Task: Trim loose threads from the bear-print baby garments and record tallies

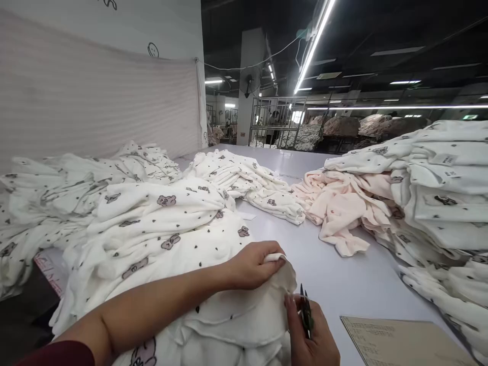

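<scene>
On table (pixel 324 284), white cloth (pixel 263 302) is gripped by L hand (pixel 251 265), prob. for tautness; snips (pixel 306 315) are held alongside by R hand (pixel 314 335).

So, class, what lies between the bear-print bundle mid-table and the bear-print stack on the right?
Crumpled pale-pink cloth lies there, as the head view shows.

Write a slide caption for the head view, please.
Left hand grips white animal-printed cloth; right hand, at its edge, holds black pointed snips.
</scene>
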Available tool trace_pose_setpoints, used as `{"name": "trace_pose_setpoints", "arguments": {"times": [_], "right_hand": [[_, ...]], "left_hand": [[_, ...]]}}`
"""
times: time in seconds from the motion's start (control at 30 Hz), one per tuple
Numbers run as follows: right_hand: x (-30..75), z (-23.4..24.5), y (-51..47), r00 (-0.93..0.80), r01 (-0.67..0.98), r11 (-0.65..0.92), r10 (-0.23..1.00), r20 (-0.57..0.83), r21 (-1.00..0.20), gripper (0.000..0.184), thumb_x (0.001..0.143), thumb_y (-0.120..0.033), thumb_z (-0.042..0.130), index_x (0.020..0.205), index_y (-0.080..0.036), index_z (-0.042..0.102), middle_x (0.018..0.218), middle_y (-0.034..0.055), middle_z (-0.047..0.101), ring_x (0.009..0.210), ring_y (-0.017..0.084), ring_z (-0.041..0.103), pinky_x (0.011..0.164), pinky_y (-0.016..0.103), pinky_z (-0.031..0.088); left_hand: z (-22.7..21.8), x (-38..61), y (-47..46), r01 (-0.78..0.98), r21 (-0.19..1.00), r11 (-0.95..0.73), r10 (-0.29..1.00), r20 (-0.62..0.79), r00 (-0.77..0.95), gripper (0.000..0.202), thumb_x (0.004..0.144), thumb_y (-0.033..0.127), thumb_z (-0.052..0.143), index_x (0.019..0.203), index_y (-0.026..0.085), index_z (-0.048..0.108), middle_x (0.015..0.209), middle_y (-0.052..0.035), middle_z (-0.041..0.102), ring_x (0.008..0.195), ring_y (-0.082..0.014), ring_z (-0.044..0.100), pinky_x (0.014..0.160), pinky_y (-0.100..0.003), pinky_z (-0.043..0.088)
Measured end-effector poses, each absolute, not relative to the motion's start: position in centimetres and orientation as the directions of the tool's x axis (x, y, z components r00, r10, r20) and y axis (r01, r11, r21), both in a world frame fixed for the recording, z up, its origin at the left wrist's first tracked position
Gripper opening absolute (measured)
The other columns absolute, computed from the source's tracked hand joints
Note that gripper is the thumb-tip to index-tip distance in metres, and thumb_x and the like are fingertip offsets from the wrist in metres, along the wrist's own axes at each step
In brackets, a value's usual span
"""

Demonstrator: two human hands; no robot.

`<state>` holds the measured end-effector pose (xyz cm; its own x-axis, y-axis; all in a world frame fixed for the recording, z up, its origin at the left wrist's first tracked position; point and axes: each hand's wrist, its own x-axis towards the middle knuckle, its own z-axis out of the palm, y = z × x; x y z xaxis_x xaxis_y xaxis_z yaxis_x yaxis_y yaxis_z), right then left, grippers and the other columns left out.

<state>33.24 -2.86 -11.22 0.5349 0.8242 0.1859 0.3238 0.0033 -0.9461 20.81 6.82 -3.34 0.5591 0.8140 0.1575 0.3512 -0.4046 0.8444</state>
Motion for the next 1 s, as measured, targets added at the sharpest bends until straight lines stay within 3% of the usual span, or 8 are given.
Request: {"name": "trace_pose_setpoints", "arguments": {"times": [0.13,0.27,0.33,0.47,0.6,0.7,0.83,1.0], "right_hand": [[33.6,-10.9,-2.8,0.556,0.193,-0.046,0.828,0.070,-0.980,0.041,0.074,-0.059,0.057,0.079,-0.018,0.063,0.079,0.0045,0.066,0.081,0.020,0.059,0.068,0.022,0.045],[33.9,-11.5,-2.9,0.511,0.089,-0.058,0.859,-0.005,-0.994,0.050,0.071,-0.062,0.058,0.086,-0.014,0.064,0.076,0.0067,0.067,0.081,0.023,0.062,0.067,0.026,0.049],[33.9,-11.7,-2.8,0.490,0.056,-0.072,0.871,-0.035,-0.996,0.053,0.070,-0.063,0.058,0.086,-0.013,0.064,0.074,0.0073,0.067,0.077,0.023,0.063,0.065,0.027,0.050],[33.5,-11.0,-3.0,0.479,0.046,-0.110,0.875,-0.075,-0.993,0.054,0.066,-0.063,0.062,0.088,-0.013,0.064,0.076,0.0070,0.067,0.075,0.021,0.061,0.065,0.026,0.048],[32.5,-9.3,-3.4,0.507,0.108,-0.130,0.860,-0.058,-0.986,0.048,0.069,-0.060,0.061,0.093,-0.018,0.063,0.089,0.0035,0.066,0.091,0.021,0.057,0.074,0.023,0.042],[31.9,-8.5,-3.3,0.480,0.144,-0.118,0.877,-0.034,-0.983,0.044,0.067,-0.059,0.064,0.089,-0.021,0.064,0.084,0.0000,0.065,0.089,0.020,0.058,0.075,0.023,0.042],[32.2,-8.4,-2.9,0.486,0.122,-0.130,0.872,-0.055,-0.984,0.045,0.068,-0.058,0.063,0.087,-0.017,0.064,0.083,0.0025,0.067,0.085,0.020,0.060,0.075,0.022,0.044],[32.9,-8.5,-4.0,0.525,0.127,-0.139,0.850,-0.052,-0.982,0.050,0.070,-0.060,0.060,0.094,-0.017,0.064,0.087,0.0046,0.068,0.087,0.022,0.062,0.069,0.022,0.047]], "left_hand": [[-3.0,19.9,7.0,0.329,0.895,-0.301,0.810,0.058,0.583,0.020,0.088,0.033,0.041,0.092,0.016,0.053,0.085,-0.0031,0.056,0.082,-0.0167,0.052,0.077,-0.028,0.043],[-3.6,18.7,6.5,0.255,0.946,-0.202,0.673,-0.055,0.738,0.030,0.070,0.039,0.069,0.088,0.016,0.062,0.083,-0.0021,0.060,0.082,-0.0170,0.055,0.076,-0.025,0.044],[-4.5,18.2,6.1,0.177,0.975,-0.134,0.645,-0.050,0.763,0.030,0.066,0.038,0.073,0.083,0.013,0.064,0.081,-0.0029,0.061,0.080,-0.0159,0.056,0.075,-0.024,0.044],[-5.9,17.9,5.5,0.121,0.990,-0.077,0.709,-0.031,0.704,0.029,0.075,0.039,0.064,0.082,0.011,0.064,0.076,-0.0024,0.058,0.074,-0.0129,0.054,0.072,-0.022,0.043],[-5.9,18.1,4.8,0.162,0.983,-0.089,0.758,-0.039,0.651,0.019,0.075,0.029,0.063,0.080,0.011,0.063,0.070,0.0003,0.054,0.068,-0.0107,0.049,0.065,-0.020,0.040],[-5.7,18.2,4.1,0.208,0.972,-0.106,0.770,-0.052,0.636,0.015,0.074,0.025,0.062,0.079,0.011,0.062,0.067,0.0013,0.051,0.064,-0.0098,0.045,0.059,-0.019,0.036],[-5.8,18.0,3.6,0.225,0.967,-0.120,0.756,-0.058,0.652,0.018,0.072,0.026,0.064,0.084,0.013,0.062,0.066,0.0026,0.049,0.062,-0.0089,0.042,0.056,-0.018,0.034],[-5.9,18.0,3.5,0.098,0.989,-0.107,0.797,0.026,0.604,0.013,0.074,0.023,0.062,0.077,0.010,0.061,0.068,0.0004,0.051,0.064,-0.0098,0.044,0.061,-0.020,0.036]]}}
